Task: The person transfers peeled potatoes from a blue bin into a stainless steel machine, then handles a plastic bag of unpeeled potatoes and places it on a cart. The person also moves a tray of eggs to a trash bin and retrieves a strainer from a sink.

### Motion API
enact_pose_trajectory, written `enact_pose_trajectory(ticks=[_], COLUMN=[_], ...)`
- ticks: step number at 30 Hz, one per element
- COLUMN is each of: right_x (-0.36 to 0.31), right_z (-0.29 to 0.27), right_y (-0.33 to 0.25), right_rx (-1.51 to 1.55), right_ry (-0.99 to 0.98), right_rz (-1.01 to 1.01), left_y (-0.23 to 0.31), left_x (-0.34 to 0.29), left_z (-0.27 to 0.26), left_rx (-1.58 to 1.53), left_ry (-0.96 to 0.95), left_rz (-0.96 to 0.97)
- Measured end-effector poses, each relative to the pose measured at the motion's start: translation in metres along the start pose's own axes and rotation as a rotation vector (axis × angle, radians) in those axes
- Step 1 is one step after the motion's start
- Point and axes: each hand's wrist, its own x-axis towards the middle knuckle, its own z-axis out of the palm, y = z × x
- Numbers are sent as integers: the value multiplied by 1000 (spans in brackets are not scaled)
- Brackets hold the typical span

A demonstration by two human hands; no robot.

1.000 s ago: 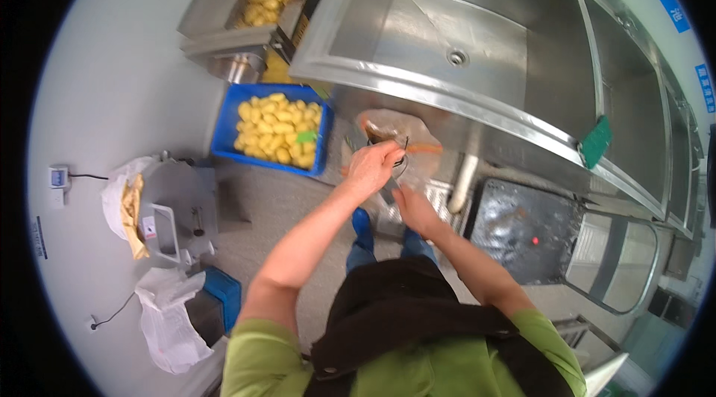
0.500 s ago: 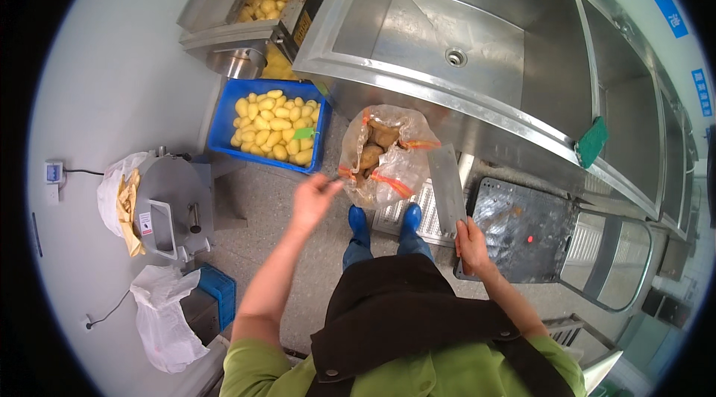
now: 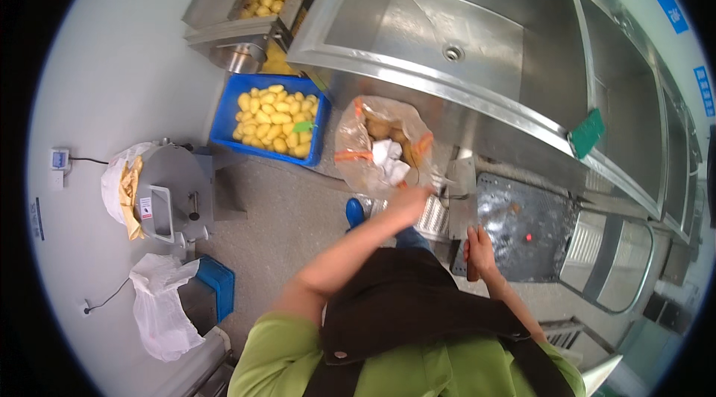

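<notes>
My right hand [image 3: 479, 249] grips the wooden handle of a cleaver [image 3: 463, 199], its broad metal blade pointing away from me. Closed and slightly blurred, my left hand [image 3: 410, 205] is at the near right edge of a clear plastic bag [image 3: 362, 171] with orange stripes. A thin dark strip or cord [image 3: 452, 196] shows between that hand and the blade; what the fingers hold I cannot make out. Inside the bag lie unpeeled brown potatoes [image 3: 379, 128] and a crumpled white piece [image 3: 388, 161].
A blue crate [image 3: 321, 139] of peeled potatoes stands left of the bag, below a metal machine [image 3: 239, 42]. Beyond is a steel sink [image 3: 477, 80] with a green scouring pad [image 3: 587, 133] on its rim. A black platform cart [image 3: 514, 248] stands right; another machine [image 3: 171, 180] is left.
My left hand has swung right, from the bag's left side to its near right edge. A white piece now shows in the bag. The cleaver has shifted slightly right.
</notes>
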Motion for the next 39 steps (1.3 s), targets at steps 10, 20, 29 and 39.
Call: enact_pose_trajectory(ticks=[10, 20, 29, 39], right_x=[-25, -91, -156, -322], right_z=[-35, 15, 59, 10], right_y=[45, 98, 99, 138], right_rx=[46, 153, 703, 975], right_ry=[176, 318, 585, 1139], right_rz=[28, 70, 256, -49], left_y=[-92, -81, 8, 144], left_x=[65, 41, -21, -63], left_z=[-19, -66, -164, 35], left_rx=[545, 338, -830, -616], left_ry=[83, 267, 286, -356], left_rz=[-245, -237, -84, 148])
